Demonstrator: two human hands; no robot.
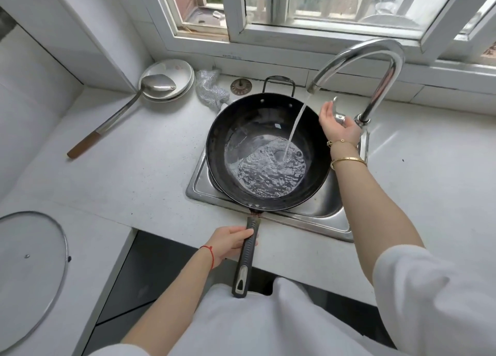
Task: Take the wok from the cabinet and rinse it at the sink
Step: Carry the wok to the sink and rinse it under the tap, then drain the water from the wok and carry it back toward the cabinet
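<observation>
A: Where's the wok [268,151] rn?

B: Center of frame, sitting over the sink [319,221], rim covering most of the basin. Water stream [295,124] drops from the faucet [375,68] into the right half of the pan; a rippling pool sits in the bottom.

A: So which step?

B: Rinse, I'd say. It's at the sink and filling, so the cabinet part looks done. Not much water in yet.

A: Next move needs what?

B: My guess: enough water, then tap off w/ the lever, then swirl and tip it out. It'll be heavier w/ water, and one grip far down a long handle means leverage works against the wrist, so prob needs both hands or a slow tilt toward the basin.

A: Hands?

B: Left hand [230,241], lower center, fingers wrapped round the black wok handle [248,256] near the pan end, forearm coming up from bottom of frame. Right hand [339,123], right of center, reaches across past the rim to the tap lever [336,108]; fingers look fairly relaxed around it, thumb side up. Touching, but can't tell if it's a real clasp. Arm stretched, bracelets at wrist.

A: Around it?

B: Ladle [120,114] resting in stacked plates [171,79] upper left, scrubber cloth [209,87] just beside the far rim, glass lid [29,261] lower left on the counter [134,167].
</observation>
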